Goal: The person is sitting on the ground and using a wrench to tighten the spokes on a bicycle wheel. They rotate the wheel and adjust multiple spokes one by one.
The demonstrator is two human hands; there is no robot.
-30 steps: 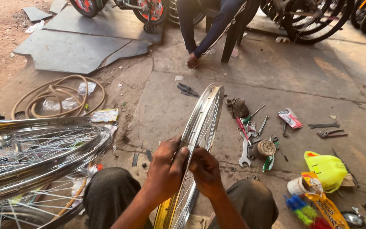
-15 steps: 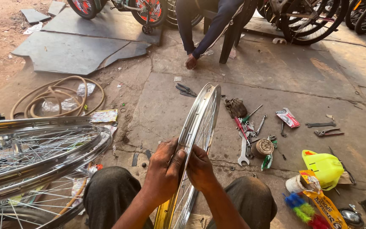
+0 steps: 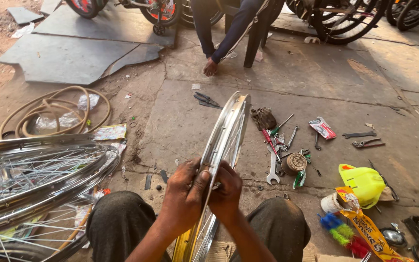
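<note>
A shiny metal bicycle wheel rim [image 3: 229,128] stands upright between my knees, seen edge-on and leaning away from me. My left hand [image 3: 183,196] clasps the rim's near part from the left side. My right hand [image 3: 229,191] presses against the same part from the right, fingers curled over the edge. Both hands meet at the rim, thumbs close together. Thin spokes show just inside the rim below my hands.
Spoked wheels [image 3: 30,179] are stacked at my left. Wrenches and small tools [image 3: 280,145] lie scattered on the concrete at right, with a yellow plastic container [image 3: 362,180] and a colourful packet [image 3: 369,228]. Coiled rubber tube [image 3: 52,111] lies far left. A seated person's leg [image 3: 229,36] is ahead.
My hands have stayed on the rim with only a slight shift of the fingers. The view has tilted down a little.
</note>
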